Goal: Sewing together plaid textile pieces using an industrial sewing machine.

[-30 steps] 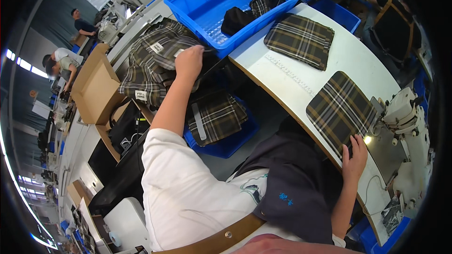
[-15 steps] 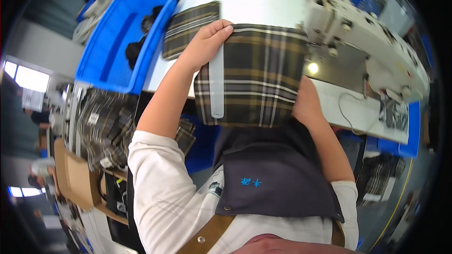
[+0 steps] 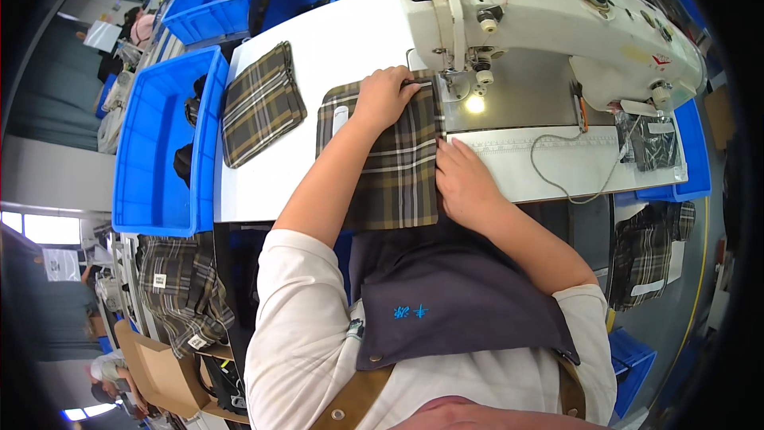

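Note:
A plaid fabric panel point(image 3: 398, 183) in brown, black and white lies on the white table, its lower part reaching over the front edge. My left hand point(image 3: 385, 97) is on its upper part near the sewing machine needle, fingers bent and thumb pressed against the cloth at the upper right edge. My right hand point(image 3: 469, 179) grips the right edge lower down, fingers together and thumb hidden. Left of my left wrist, the end of a white strip point(image 3: 341, 117) shows on the panel; my forearm covers the part beside it.
The white sewing machine point(image 3: 557, 28) stands at right, its lamp lit. A stack of plaid pieces point(image 3: 265, 103) lies on the table at left, beside a blue bin point(image 3: 151, 151) with dark items. Orange-handled snips point(image 3: 582, 111) and a grey cord point(image 3: 549, 179) lie at right.
The panel has moved forward onto the table, with its right edge beside the needle area. My left hand has shifted to its upper right; my right hand still holds the right side.

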`<state>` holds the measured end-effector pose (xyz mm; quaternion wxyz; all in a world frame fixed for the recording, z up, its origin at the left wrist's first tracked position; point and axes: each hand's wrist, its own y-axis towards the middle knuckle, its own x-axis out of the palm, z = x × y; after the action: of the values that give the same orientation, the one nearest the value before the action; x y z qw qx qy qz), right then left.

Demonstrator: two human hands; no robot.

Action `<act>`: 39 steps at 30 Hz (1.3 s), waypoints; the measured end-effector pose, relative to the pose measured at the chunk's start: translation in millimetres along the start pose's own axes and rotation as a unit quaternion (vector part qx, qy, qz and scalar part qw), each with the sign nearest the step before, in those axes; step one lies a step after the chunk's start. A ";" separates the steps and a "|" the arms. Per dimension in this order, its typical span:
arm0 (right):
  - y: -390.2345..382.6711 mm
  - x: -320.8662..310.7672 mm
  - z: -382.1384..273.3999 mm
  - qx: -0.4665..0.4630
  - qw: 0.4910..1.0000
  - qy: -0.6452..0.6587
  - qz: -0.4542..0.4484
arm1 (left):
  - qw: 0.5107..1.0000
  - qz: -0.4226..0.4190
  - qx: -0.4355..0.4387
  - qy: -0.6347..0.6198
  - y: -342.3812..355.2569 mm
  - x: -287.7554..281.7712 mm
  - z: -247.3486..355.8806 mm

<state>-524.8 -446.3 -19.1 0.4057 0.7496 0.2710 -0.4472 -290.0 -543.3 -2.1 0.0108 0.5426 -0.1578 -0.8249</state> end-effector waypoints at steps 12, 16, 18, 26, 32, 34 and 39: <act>-7.7 -39.1 19.2 -0.017 0.996 0.034 0.075 | 0.993 0.043 -0.073 -0.081 -12.2 12.0 15.9; -11.9 -32.0 24.7 -0.037 0.998 0.045 0.006 | 0.992 0.006 -0.104 -0.072 -6.6 2.7 21.9; -12.1 -29.1 25.3 -0.032 0.997 0.064 0.008 | 0.990 -0.005 -0.122 -0.077 -5.5 1.1 22.9; -12.7 -29.7 25.5 -0.029 0.999 0.038 0.007 | 0.984 -0.017 -0.155 -0.086 -1.9 -0.2 26.6; -12.7 -27.8 25.0 -0.035 0.999 0.026 0.008 | 0.992 0.074 -0.066 -0.072 -7.2 16.8 25.5; -11.7 -29.2 25.3 -0.035 0.999 0.029 0.001 | 0.980 0.153 0.123 0.025 -6.5 18.7 28.1; -21.3 -32.9 20.6 -0.026 0.999 0.030 -0.013 | 0.991 0.072 0.110 0.004 -23.8 20.5 41.2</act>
<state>-565.4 -454.1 -3.2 0.4106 0.7486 0.3040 -0.4226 -331.8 -514.3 -11.9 0.0113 0.5310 -0.2863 -0.7975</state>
